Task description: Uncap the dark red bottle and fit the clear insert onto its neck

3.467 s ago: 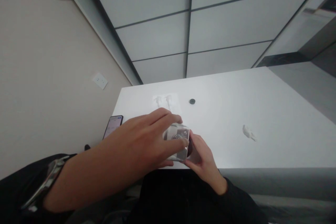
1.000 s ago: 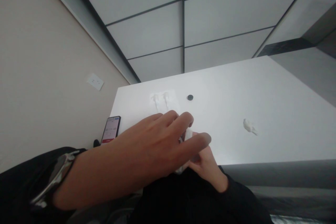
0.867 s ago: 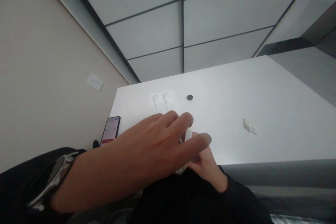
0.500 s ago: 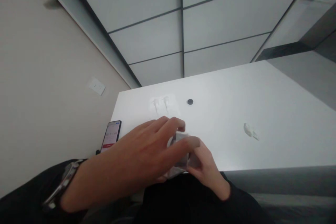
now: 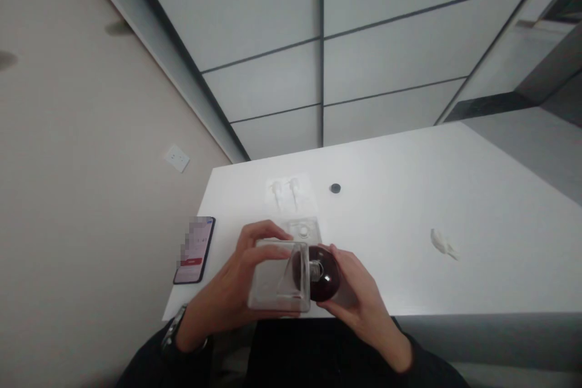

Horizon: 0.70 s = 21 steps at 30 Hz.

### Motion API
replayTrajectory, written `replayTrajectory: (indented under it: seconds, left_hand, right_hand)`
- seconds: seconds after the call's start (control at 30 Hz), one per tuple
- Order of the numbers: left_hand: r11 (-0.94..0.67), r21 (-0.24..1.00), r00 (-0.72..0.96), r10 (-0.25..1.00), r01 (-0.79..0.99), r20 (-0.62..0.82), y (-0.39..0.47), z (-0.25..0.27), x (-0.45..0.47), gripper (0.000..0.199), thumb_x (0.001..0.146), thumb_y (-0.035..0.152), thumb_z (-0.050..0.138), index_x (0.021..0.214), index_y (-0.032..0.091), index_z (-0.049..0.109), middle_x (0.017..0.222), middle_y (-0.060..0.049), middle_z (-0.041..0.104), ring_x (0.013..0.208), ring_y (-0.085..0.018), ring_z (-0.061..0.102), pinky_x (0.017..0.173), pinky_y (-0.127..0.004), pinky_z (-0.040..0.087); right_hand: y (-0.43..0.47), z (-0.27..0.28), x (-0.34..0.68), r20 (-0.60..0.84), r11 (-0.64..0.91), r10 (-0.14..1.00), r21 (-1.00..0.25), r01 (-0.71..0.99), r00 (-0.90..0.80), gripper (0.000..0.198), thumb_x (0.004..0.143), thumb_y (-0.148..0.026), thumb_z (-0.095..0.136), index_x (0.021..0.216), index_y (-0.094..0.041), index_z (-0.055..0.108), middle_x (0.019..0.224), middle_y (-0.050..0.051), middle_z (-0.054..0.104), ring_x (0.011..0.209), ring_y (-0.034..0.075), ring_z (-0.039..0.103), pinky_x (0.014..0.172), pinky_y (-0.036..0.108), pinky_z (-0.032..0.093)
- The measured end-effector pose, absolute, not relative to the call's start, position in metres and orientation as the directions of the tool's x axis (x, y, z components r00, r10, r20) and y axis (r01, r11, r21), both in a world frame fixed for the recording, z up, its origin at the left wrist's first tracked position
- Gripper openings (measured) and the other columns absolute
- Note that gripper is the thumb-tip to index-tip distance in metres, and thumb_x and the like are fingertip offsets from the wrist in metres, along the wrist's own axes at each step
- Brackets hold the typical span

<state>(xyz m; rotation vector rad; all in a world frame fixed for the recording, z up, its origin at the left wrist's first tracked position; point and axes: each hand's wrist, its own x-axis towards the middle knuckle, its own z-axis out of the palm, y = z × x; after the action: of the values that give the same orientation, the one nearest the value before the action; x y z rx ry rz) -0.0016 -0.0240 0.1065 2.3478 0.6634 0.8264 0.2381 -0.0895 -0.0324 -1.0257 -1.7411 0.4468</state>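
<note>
My left hand (image 5: 236, 276) is closed around a clear square-sided container (image 5: 273, 291), held tilted over the table's front edge. My right hand (image 5: 361, 291) grips a round dark red bottle (image 5: 331, 285) with a clear neck facing the container's right side. The bottle and container overlap in view; whether they touch I cannot tell. Just behind my hands, another clear square piece with a round white part (image 5: 303, 231) is on the table, partly hidden by my left fingers.
White pump heads (image 5: 294, 188) lie on a pale sheet at the back. A small dark round cap (image 5: 335, 188) is to their right. A crumpled white piece (image 5: 444, 244) lies farther right. A phone (image 5: 195, 250) rests by the left edge of the white table (image 5: 386, 194).
My left hand has drawn back left from over the clear container and now holds it beside the dark bottle. The bottle has come into plain view in my right hand. The camera view has shifted.
</note>
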Motion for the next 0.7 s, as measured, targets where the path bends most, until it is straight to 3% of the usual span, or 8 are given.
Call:
replayTrajectory:
  seconds: [0.23,0.43,0.53,0.7]
  left_hand:
    - [-0.654,0.752,0.389,0.717,0.086,0.579,-0.032,0.055,-0.006,0.104,0.071,0.052,0.097,0.155,0.037,0.038,0.133,-0.01,0.059,0.131,-0.034,0.063,0.104,-0.053,0.06]
    - [-0.475,0.878,0.046,0.877,-0.053,0.478,-0.053,0.026,-0.004,0.099,0.065,0.059,0.097,0.148,0.044,0.045,0.135,-0.007,0.058,0.117,-0.031,0.071,0.071,-0.036,0.07]
    - [-0.405,0.901,-0.046,0.914,-0.154,0.403,-0.058,0.02,-0.001,0.096,0.061,0.063,0.097,0.142,0.042,0.05,0.135,-0.006,0.058,0.119,-0.033,0.071,0.083,-0.046,0.071]
    - [-0.423,0.89,0.019,0.902,-0.171,0.432,-0.054,0.026,0.006,0.096,0.058,0.059,0.099,0.141,0.037,0.055,0.136,-0.007,0.058,0.126,-0.034,0.069,0.098,-0.052,0.066]
  right_hand:
    - [-0.092,-0.038,0.239,0.561,0.546,0.82,-0.706,0.45,-0.115,0.082,0.102,-0.051,0.066,0.17,-0.028,0.027,0.144,0.015,0.067,0.128,0.032,0.067,0.103,0.049,0.061]
    - [-0.095,-0.039,0.241,0.543,0.527,0.831,-0.7,0.481,-0.121,0.082,0.1,-0.051,0.067,0.169,-0.027,0.029,0.143,0.016,0.067,0.129,0.035,0.067,0.103,0.051,0.061]
    - [-0.097,-0.043,0.241,0.535,0.514,0.838,-0.7,0.497,-0.113,0.083,0.099,-0.049,0.07,0.169,-0.027,0.03,0.145,0.016,0.066,0.131,0.036,0.066,0.104,0.051,0.06]
    - [-0.097,-0.047,0.241,0.536,0.506,0.838,-0.695,0.511,-0.1,0.083,0.099,-0.048,0.07,0.168,-0.027,0.031,0.147,0.016,0.064,0.131,0.035,0.066,0.105,0.05,0.06]
